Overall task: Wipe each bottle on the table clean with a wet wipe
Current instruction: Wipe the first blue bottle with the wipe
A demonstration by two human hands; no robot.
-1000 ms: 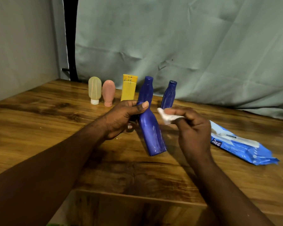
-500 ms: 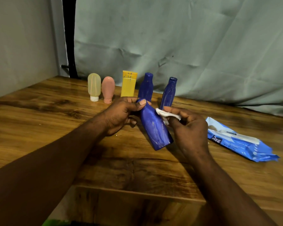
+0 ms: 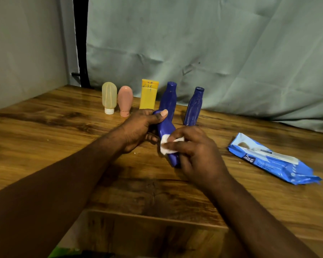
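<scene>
My left hand (image 3: 138,130) grips the neck end of a dark blue bottle (image 3: 165,130), held tilted above the wooden table (image 3: 45,146). My right hand (image 3: 196,151) holds a folded white wet wipe (image 3: 165,146) and wraps it round the bottle's lower body, hiding the base. At the back stand a pale yellow bottle (image 3: 109,97), a pink bottle (image 3: 125,100), a yellow tube (image 3: 148,94) and two more blue bottles (image 3: 169,98) (image 3: 194,107).
A blue wet-wipe pack (image 3: 272,161) lies flat on the table to the right. A grey-green cloth (image 3: 213,53) hangs behind the table, and a grey wall (image 3: 22,49) stands at the left. The table's front edge (image 3: 157,218) runs below my forearms.
My right hand has moved from beside the bottle down onto its lower body, pressing the wipe against it. The left hand keeps its grip on the neck.
</scene>
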